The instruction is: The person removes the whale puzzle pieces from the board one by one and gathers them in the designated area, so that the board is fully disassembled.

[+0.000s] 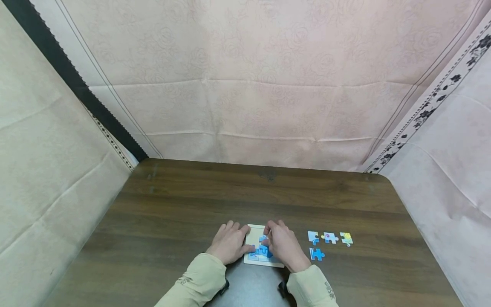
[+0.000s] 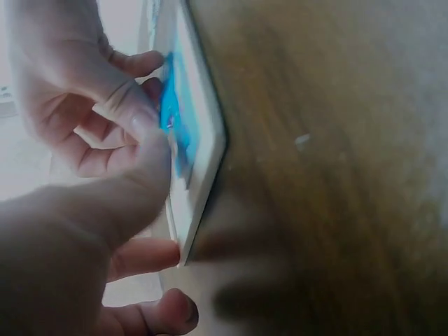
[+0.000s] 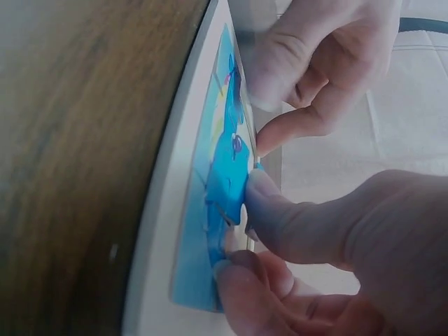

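A small cream puzzle board (image 1: 255, 230) lies at the table's near side, its lower part filled with blue jigsaw pieces (image 1: 263, 250). My left hand (image 1: 229, 243) rests at the board's left side with loosely spread fingers, the thumb reaching over the blue pieces. From the right, my right hand (image 1: 284, 244) leans over the board with curled fingers. Its thumb and fingers pinch a blue puzzle piece (image 3: 259, 166) close over the board, mostly hidden by the fingers. The right wrist view shows the assembled picture (image 3: 227, 168) edge-on, with the left hand (image 3: 308, 77) beyond it.
Right of the board lie several loose pieces: a blue-and-white one (image 1: 313, 237), a pale blue one (image 1: 330, 237), a yellow-and-blue one (image 1: 347, 238) and a blue one (image 1: 316, 254). Patterned cloth (image 1: 245, 106) hangs behind the brown wooden table (image 1: 192, 204).
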